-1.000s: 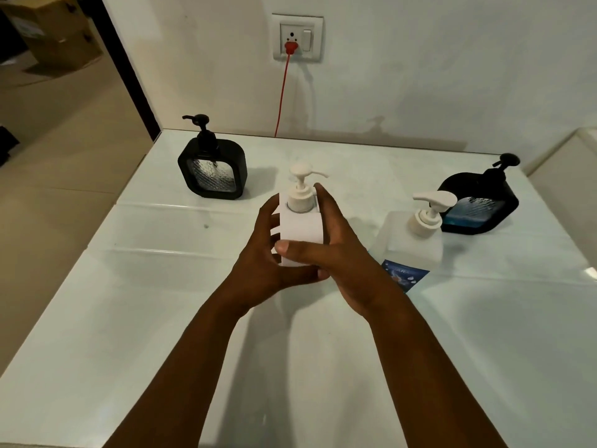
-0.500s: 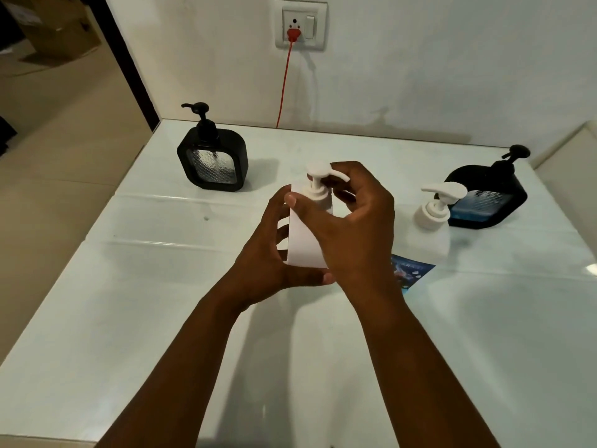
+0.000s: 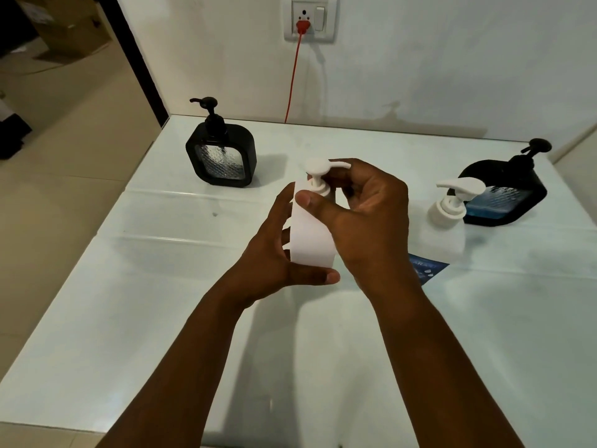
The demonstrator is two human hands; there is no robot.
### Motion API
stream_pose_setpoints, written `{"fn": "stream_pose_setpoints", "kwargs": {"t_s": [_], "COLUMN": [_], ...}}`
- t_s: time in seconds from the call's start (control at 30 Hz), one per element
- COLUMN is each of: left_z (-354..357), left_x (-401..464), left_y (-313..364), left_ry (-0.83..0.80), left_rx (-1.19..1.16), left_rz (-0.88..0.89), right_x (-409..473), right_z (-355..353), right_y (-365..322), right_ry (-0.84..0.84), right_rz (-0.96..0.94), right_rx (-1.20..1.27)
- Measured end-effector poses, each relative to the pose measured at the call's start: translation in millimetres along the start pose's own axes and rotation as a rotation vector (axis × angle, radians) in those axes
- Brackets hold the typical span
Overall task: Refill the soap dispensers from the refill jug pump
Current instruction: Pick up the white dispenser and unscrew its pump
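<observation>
A white soap dispenser stands upright at the middle of the white table. My left hand grips its body from the left, thumb across the base. My right hand curls round the white pump collar at its top, thumb in front, fingers behind under the spout. The translucent refill jug with a white pump stands to the right, partly hidden by my right hand. One black dispenser stands at the back left and another black dispenser with blue liquid at the back right.
A wall socket with a red plug and red cable hangs above the table's back edge. The table's left edge drops to a beige floor, with cardboard boxes far left. A pale surface rises at the far right.
My right hand has left the white dispenser's body and risen to its pump collar. The left hand keeps its grip on the body. The camera view has tilted down slightly.
</observation>
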State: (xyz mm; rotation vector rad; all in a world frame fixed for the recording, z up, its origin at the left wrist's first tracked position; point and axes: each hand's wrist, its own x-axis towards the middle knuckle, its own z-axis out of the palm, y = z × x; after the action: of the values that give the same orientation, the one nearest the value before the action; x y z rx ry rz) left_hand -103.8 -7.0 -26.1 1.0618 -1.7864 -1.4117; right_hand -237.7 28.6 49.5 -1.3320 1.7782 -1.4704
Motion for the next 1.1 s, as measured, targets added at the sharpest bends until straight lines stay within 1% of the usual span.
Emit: {"fn": "stream_pose_setpoints", "kwargs": {"t_s": [0.13,0.2,0.27,0.37,0.43,0.5,0.57,0.63,0.8,0.9,1.0,1.1], "left_z": [-4.0,-4.7,-3.9,0.3,1.6,-0.4,-3.3,-3.9,1.0,0.5,0.6,2.1], "left_x": [-1.9,0.1,2.6,4.5,5.0,6.4,7.4,5.6,2.1,3.2,3.0,2.9], "left_y": [5.1,4.6,2.7,1.7,-1.0,-3.8,-4.4,-1.6,5.2,5.3,4.4,5.9], "left_ry": [0.013,0.039,0.048,0.058,0.078,0.095,0.094,0.089,0.062,0.067,0.079,0.065], "left_rx": [-0.033,-0.033,-0.031,-0.017,-0.016,0.012,0.032,0.021,-0.023,-0.003,0.019,0.005], "left_rz": [0.014,0.020,0.016,0.017,0.007,0.004,0.019,0.030,0.023,0.020,0.011,-0.008], "right_x": [4.1,4.3,2.3,-0.7,-1.1,-1.1,-2.8,-5.8,-4.1,-3.6,-6.2,-5.6], "right_z": [-4.9,-5.5,-2.1,5.6,7.5,7.3,9.4,14.7,14.4,9.8,13.0,15.6], "right_y": [1.0,-1.1,-4.1,-6.6,-6.5,-7.2,-6.9,-7.0,-7.5,-9.7,-11.1,-8.1], "right_ry": [-0.128,-0.136,-0.075,0.085,0.140,0.113,0.045,0.018,0.138,0.133,0.068,0.128], "right_rz": [-0.023,-0.045,-0.059,-0.084,-0.106,-0.131,-0.146,-0.147,-0.166,-0.188,-0.216,-0.233], "right_rx": [0.070,0.059,-0.001,-0.056,-0.078,-0.073,-0.052,-0.078,-0.096,-0.056,-0.051,-0.096]}}
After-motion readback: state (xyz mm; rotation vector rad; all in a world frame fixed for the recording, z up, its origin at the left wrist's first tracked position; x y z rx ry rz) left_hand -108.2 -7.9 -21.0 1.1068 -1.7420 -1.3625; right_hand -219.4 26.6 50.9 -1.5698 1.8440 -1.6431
